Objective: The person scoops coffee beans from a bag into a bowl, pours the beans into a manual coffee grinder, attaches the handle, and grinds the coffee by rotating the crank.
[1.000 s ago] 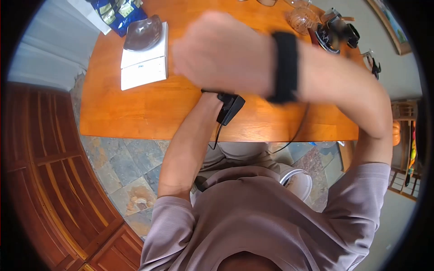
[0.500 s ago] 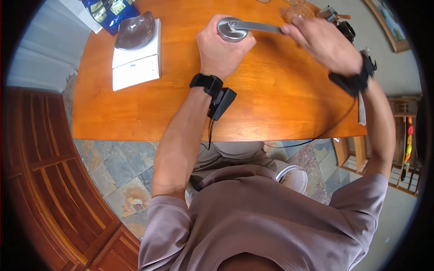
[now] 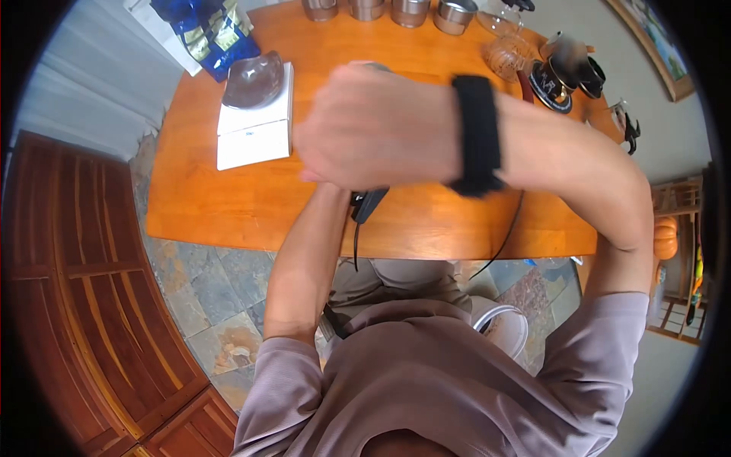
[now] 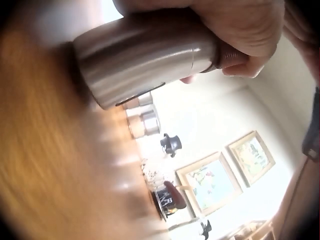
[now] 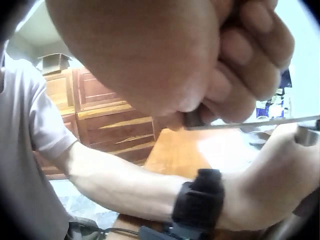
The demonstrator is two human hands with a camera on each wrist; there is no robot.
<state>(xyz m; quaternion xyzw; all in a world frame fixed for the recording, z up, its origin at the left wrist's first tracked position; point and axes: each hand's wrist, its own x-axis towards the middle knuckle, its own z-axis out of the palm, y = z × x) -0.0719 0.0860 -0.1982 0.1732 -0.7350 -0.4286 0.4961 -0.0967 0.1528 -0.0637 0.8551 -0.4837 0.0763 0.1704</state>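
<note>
Swung across from the upper right of the head view half a second ago, the right hand (image 3: 373,126) now sits blurred in the upper middle of the frame, hiding most of the left hand (image 4: 245,25). Framing has shifted as well: the white scale (image 3: 255,142) and the dark dish (image 3: 253,81) on it appear a little lower and further right, and a row of metal cups (image 3: 410,11) shows along the top edge.

In the left wrist view the left hand is wrapped round one end of a metal hand grinder (image 4: 145,57), which fills the upper middle of the frame; its other end points toward the tabletop (image 3: 434,228), and whether the two touch I cannot tell. In the right wrist view the fingers of the right hand are curled tightly at the top of the frame, gripping the dark knob (image 5: 194,118) of the thin crank arm (image 5: 250,123), which runs to the right edge above the left hand.

At the upper left of the head view, a blue bag (image 3: 221,46) stands just beside the dish. Toward the upper right are a clear glass vessel (image 3: 508,58) and, near it, a dark saucer (image 3: 542,87). On the floor, right of the person's lap, is a white bucket (image 3: 512,331).
</note>
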